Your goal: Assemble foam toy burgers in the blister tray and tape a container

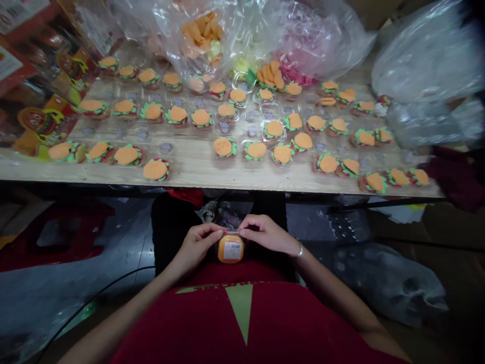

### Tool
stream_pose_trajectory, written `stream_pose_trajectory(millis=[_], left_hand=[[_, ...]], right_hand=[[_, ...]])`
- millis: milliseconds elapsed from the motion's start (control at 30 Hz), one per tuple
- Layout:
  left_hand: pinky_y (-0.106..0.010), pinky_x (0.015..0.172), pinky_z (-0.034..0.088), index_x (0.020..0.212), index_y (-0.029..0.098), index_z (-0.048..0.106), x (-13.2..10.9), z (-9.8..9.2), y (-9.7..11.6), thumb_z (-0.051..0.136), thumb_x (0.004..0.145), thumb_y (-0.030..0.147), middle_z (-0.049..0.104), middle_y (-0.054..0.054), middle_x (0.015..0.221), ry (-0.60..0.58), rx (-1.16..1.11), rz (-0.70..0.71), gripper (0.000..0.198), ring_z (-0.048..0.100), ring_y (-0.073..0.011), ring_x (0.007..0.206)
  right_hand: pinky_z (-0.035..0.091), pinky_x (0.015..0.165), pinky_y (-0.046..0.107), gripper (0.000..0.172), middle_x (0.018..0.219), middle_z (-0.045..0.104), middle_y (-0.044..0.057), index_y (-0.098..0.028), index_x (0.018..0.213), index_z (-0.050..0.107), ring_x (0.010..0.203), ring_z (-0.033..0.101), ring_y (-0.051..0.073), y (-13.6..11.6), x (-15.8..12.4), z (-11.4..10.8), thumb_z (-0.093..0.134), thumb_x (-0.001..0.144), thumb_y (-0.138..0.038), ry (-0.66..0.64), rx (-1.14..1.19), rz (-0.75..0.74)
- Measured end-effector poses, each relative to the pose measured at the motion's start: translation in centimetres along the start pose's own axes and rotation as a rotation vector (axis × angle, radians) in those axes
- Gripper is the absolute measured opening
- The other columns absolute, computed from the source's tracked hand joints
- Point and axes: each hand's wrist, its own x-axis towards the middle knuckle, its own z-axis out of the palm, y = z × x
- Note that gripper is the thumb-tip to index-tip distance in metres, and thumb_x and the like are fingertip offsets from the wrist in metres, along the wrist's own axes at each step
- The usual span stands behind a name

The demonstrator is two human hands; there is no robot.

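Over my lap, a small transparent plastic box (231, 257) holds an orange-topped toy burger and bears a white printed label with a barcode. My left hand (197, 246) pinches the box's upper left edge between thumb and fingers. At the upper right edge, my right hand (267, 234) does the same, its fingers curled. Both hands are closed on the box, below the table's front edge. On the table (193, 156) ahead, toy burgers (156, 169) with orange tops and green frills sit in open transparent boxes, in loose rows.
Plastic bags at the back hold orange pieces (204, 33) and pink pieces (299, 50). Printed burger packages (41, 124) are stacked at the left. A large transparent bag (428, 55) lies at the right. A red stool (60, 235) stands below left; another bag (390, 283) lies below right.
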Motion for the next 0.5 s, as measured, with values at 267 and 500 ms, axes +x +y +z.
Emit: stream_pose_trajectory(millis=[267,500], left_hand=[[-0.028,0.071,0.048,0.079,0.018,0.074,0.6,0.5,1.1,0.063,0.077,0.047,0.072,-0.006,0.079,-0.073,0.248,0.078,0.031,0.062,-0.0213,0.076],[-0.037,0.082,0.054,0.084,0.025,0.077,2.8,1.3,1.0,0.070,0.062,0.065,0.074,-0.006,0.093,-0.144,0.215,0.049,0.046,0.066,-0.0298,0.091]], right_hand=[[0.040,0.062,0.020,0.012,0.072,0.061,0.001,-0.014,0.078,0.063,0.067,0.054,0.011,0.0,0.1,-0.4,0.056,0.086,-0.019,-0.066,-0.275,-0.072],[0.038,0.063,0.017,0.008,0.075,0.059,-0.001,-0.013,0.081,0.064,0.068,0.052,0.008,1.2,0.0,-1.8,0.063,0.083,-0.021,-0.038,-0.352,-0.121]])
